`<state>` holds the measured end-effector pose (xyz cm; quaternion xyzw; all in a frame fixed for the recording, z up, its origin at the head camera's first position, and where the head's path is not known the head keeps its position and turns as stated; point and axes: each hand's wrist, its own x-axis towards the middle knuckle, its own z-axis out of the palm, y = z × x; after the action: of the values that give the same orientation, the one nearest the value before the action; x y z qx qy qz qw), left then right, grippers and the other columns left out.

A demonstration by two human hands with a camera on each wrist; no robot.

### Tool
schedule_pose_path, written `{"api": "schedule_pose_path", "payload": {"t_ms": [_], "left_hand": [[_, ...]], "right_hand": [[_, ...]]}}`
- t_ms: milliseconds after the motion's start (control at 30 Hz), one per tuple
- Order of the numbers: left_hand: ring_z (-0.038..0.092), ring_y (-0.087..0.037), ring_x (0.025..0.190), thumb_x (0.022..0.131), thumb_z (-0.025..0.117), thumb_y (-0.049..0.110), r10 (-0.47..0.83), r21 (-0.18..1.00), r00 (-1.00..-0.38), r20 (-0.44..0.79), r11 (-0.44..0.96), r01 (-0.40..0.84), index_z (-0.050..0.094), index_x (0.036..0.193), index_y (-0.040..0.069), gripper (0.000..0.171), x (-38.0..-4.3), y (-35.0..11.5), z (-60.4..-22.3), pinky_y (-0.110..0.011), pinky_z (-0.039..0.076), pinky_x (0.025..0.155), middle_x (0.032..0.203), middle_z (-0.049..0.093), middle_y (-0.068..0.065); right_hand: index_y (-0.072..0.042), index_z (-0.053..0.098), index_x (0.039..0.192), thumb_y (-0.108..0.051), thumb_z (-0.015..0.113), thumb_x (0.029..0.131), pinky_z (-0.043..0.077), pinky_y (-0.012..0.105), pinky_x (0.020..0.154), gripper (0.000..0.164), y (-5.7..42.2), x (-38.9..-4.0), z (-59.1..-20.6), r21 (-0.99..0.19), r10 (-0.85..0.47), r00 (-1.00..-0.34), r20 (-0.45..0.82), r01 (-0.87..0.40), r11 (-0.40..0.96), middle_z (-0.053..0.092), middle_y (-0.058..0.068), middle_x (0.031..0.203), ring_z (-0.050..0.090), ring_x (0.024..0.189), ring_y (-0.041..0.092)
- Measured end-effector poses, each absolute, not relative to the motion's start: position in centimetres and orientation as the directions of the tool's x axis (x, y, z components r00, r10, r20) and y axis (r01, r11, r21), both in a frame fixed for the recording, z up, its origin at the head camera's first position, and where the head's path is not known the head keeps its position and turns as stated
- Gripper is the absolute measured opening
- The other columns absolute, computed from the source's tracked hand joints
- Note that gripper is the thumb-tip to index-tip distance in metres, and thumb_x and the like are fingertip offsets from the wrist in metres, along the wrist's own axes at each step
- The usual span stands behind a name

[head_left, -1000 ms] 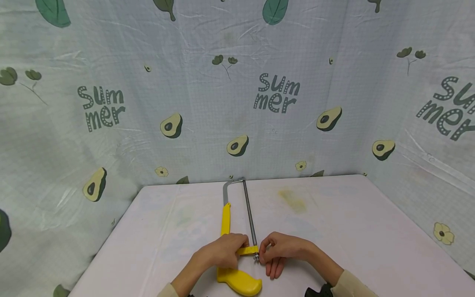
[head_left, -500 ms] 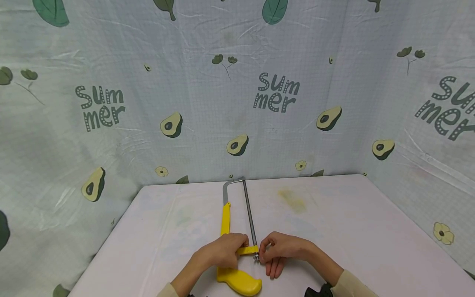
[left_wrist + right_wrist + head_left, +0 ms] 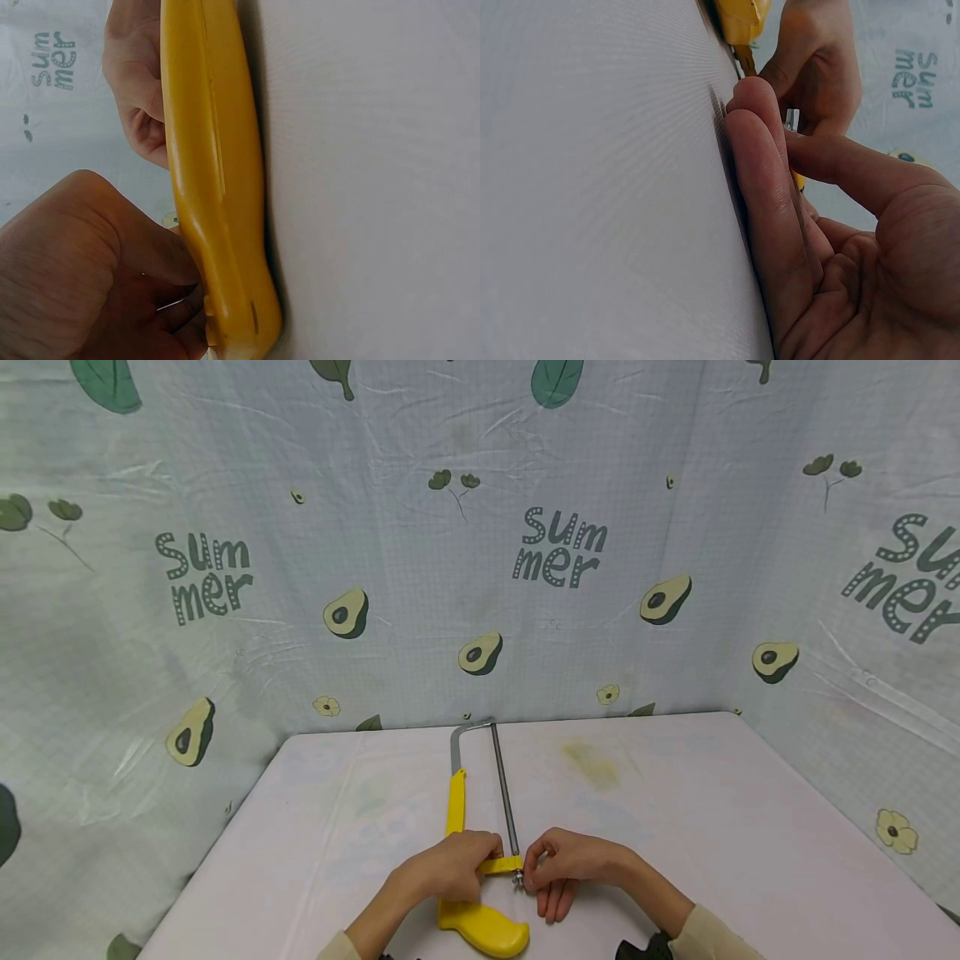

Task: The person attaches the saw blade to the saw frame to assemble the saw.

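A hacksaw with a yellow handle lies on the table, its grey front bow pointing away from me. My left hand grips the yellow frame just ahead of the handle, fingers at the short crosspiece. At the near end of the blade rod sits a small metal wing nut. My right hand has thumb and forefinger brought together right at this nut, pinching at its side. Its other fingers stretch out low along the tabletop in the right wrist view.
The table has a pale cover with a yellowish stain. A curtain printed with avocados and lettering hangs behind it and along both sides. The hacksaw's bow reaches close to the table's far edge.
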<state>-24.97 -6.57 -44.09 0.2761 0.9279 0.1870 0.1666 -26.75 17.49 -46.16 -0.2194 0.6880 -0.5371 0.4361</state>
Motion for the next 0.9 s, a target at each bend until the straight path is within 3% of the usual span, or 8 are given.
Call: {"api": "schedule_pose_path", "payload": {"t_ms": [900], "left_hand": [[0.051, -0.006, 0.079, 0.073, 0.074, -0.003, 0.568, 0.441, -0.795, -0.212, 0.782, 0.441, 0.062, 0.105, 0.022, 0.042, -25.13, -6.39, -44.12, -0.021, 0.045, 0.076, 0.087, 0.056, 0.010]], "right_hand": [[-0.003, 0.067, 0.102, -0.015, 0.066, 0.095, 0.058, 0.025, 0.055, 0.014, 17.57, -26.95, -46.23, -0.926, -0.759, -0.534, -0.373, 0.165, 0.340, 0.074, 0.007, 0.073, 0.072, 0.058, 0.011]]}}
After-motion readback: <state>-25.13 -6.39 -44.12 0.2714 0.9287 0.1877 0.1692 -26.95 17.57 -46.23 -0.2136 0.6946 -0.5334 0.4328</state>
